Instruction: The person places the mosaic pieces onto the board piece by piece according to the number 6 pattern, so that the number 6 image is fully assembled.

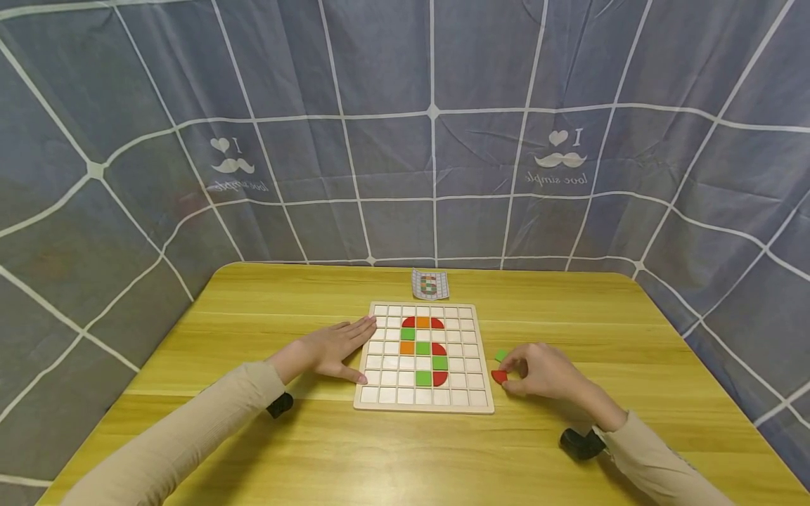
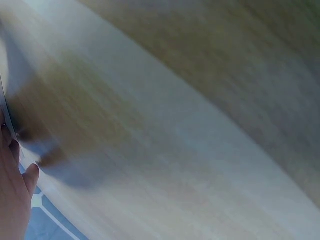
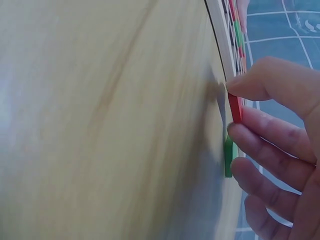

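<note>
A pale wooden grid board (image 1: 425, 407) lies mid-table, with red rounded, green square and orange square tiles set in some of its cells. My left hand (image 1: 335, 348) rests flat with spread fingers at the board's left edge; only part of that hand (image 2: 15, 195) shows in the left wrist view. Just off the board's right edge, my right hand (image 1: 547, 372) pinches a red rounded tile (image 1: 498, 377) between thumb and fingers. In the right wrist view the red tile (image 3: 234, 107) stands tilted in the grip. A loose green square tile (image 1: 500, 355) lies beside those fingers.
Behind the board, a small printed pattern card (image 1: 430, 284) lies on the yellow wooden table (image 1: 304, 450). A grey curtain (image 1: 392, 161) with white lines hangs around the table's back and sides. Dark straps or mounts (image 1: 581, 444) sit at the wrists.
</note>
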The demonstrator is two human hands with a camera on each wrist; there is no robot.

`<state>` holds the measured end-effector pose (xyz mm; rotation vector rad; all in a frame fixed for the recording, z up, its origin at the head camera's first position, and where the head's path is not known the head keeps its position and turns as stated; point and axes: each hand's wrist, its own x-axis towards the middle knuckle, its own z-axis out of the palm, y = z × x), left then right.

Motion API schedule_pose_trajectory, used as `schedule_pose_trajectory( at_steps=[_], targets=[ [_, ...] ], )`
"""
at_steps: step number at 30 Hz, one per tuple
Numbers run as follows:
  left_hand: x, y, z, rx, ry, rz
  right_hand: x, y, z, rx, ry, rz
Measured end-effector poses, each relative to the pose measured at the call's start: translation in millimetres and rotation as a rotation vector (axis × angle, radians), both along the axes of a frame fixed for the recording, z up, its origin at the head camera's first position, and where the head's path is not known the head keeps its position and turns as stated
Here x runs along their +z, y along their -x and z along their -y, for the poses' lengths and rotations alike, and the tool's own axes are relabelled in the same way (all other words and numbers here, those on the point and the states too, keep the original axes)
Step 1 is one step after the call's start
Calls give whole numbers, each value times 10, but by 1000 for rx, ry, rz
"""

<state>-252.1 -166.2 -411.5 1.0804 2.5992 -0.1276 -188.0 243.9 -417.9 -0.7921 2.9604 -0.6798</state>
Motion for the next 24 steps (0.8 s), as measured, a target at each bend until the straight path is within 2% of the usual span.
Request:
schedule_pose_trajectory(
  at_steps=[13, 24],
  targets=[
    [15, 4, -5, -1, 12, 5, 49, 8, 228, -128, 22, -8],
    [-4, 25, 3, -14, 16, -9, 73, 74, 461, -112, 65, -27]
  ],
)
